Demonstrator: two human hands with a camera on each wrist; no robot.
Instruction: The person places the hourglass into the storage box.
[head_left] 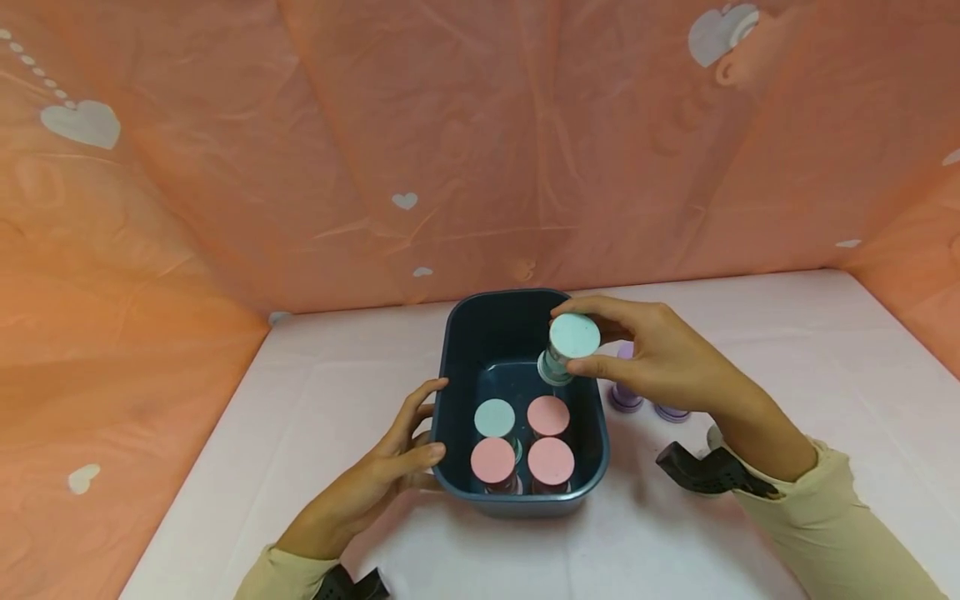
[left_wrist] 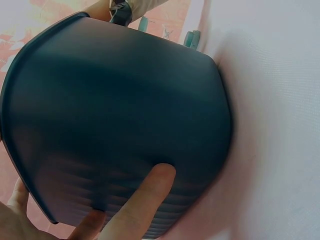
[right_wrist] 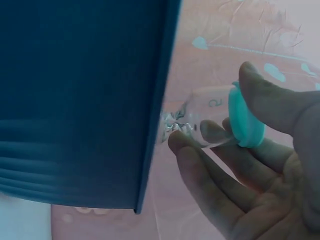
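Observation:
In the head view my right hand (head_left: pixel 645 346) grips a sand timer with a teal cap (head_left: pixel 574 336) over the right side of a dark blue bin (head_left: pixel 525 507). Its clear glass bulb (right_wrist: pixel 210 112), marked 2, shows between thumb and fingers in the right wrist view. My left hand (head_left: pixel 397 454) rests against the bin's left side. Straight fingers (left_wrist: pixel 145 200) press on the outer wall in the left wrist view. Inside the bin's near half stand another teal-capped timer (head_left: pixel 494 417) and three pink-capped ones (head_left: pixel 551 461).
Right of the bin, partly hidden by my right hand, purple sand timers (head_left: pixel 626 398) stand on the white-covered table (head_left: pixel 360 367). An orange sheet with hearts (head_left: pixel 480 150) hangs behind the table. Black straps (head_left: pixel 712 471) circle both wrists.

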